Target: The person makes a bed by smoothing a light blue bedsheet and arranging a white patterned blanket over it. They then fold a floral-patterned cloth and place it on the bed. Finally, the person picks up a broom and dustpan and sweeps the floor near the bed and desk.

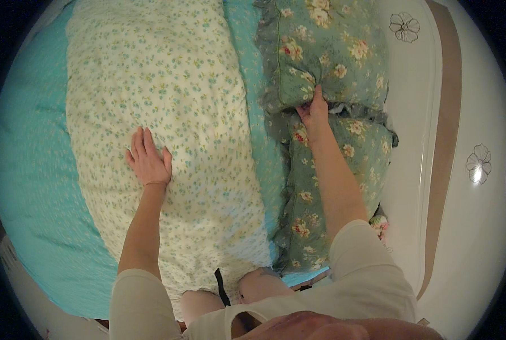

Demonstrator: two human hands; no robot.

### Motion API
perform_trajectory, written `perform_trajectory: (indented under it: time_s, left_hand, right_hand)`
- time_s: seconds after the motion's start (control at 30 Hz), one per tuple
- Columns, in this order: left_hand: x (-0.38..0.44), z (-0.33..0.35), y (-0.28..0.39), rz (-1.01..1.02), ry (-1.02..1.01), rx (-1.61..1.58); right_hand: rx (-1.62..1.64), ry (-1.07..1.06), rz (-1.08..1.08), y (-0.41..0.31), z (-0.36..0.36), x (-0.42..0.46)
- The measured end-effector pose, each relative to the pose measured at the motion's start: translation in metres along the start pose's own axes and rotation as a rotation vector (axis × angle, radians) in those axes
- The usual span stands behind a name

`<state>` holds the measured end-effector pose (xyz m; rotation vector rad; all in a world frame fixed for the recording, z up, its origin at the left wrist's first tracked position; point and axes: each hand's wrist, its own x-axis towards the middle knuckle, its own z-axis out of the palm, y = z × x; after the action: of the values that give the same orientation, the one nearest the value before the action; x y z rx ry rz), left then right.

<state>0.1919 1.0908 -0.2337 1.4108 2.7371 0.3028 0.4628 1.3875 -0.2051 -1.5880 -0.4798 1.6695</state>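
My left hand (pixel 149 160) rests palm down, fingers spread, on a cream quilt (pixel 185 76) printed with small blue-green flowers. My right hand (pixel 315 108) grips the near edge of the farther green floral pillow (pixel 338 51); its thumb presses a crease into the top, and the other fingers are partly hidden under that edge. A second green floral pillow (pixel 308 199) with a ruffled border lies nearer my body, below my right forearm. Both pillows lie on a turquoise patterned bed sheet (pixel 261 161).
Along the right side stands a white headboard (pixel 410 106) with a tan band (pixel 446 85) and flower motifs. Turquoise bedding (pixel 32 170) extends past the quilt on the left. A small colourful cloth item (pixel 379 225) sits between the nearer pillow and headboard. My knees touch the quilt's near edge.
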Motion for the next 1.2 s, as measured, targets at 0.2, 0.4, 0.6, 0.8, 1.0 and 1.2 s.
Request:
perform_trajectory:
  time_s: [0.2,0.4,0.6,0.8,1.0,1.2]
  left_hand:
    - [0.0,0.009,-0.003,0.057,0.089,0.005]
    - [-0.004,0.008,-0.005,0.043,0.067,0.039]
    - [-0.001,0.005,-0.001,0.014,0.07,0.021]
    - [0.002,0.009,0.001,0.023,0.08,0.037]
    - [-0.002,0.013,-0.003,-0.041,0.078,0.021]
    - [-0.007,0.009,-0.002,-0.017,0.117,0.047]
  right_hand:
    - [0.012,-0.091,-0.231,-0.054,0.027,0.028]
    - [-0.968,0.256,-0.452,-0.049,-0.005,0.016]
    - [-1.411,-0.168,-0.788,0.004,-0.062,-0.083]
    - [-1.929,-0.278,-0.91,0.074,-0.102,-0.134]
    - [-1.948,-0.234,-0.798,0.101,-0.107,-0.121]
    - [-1.881,-0.169,-1.005,0.112,-0.116,-0.122]
